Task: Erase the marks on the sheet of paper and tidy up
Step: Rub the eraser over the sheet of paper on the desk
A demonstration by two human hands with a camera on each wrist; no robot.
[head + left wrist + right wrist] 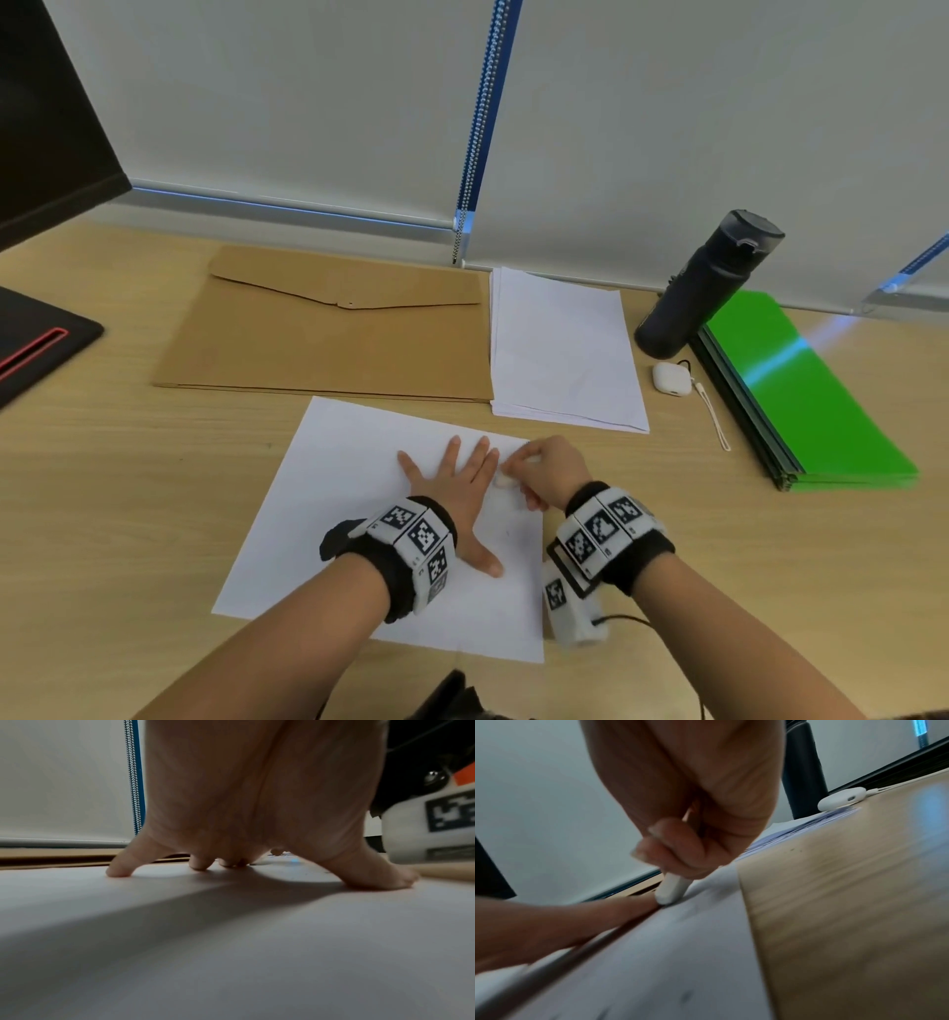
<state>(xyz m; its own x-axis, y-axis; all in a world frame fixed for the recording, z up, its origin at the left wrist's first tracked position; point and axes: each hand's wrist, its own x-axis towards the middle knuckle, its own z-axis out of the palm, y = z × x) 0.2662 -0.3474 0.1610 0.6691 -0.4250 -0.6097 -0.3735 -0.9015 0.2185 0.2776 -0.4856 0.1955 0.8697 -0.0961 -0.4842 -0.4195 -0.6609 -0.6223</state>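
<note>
A white sheet of paper [328,514] lies tilted on the wooden desk in front of me. My left hand [454,485] lies flat on it with fingers spread, pressing it down; in the left wrist view the fingertips [119,872] touch the sheet [231,943]. My right hand [549,475] pinches a white eraser [504,481] whose lower end touches the paper just right of the left fingers. In the right wrist view the eraser [671,889] stands tilted on the sheet [667,953], with faint grey marks [686,997] nearby.
Behind the sheet lie a brown envelope folder [328,329] and a stack of white paper [562,349]. At right stand a dark bottle [706,285], a white earbud case with strap [671,379] and green folders [801,390]. A black object [36,342] sits at left.
</note>
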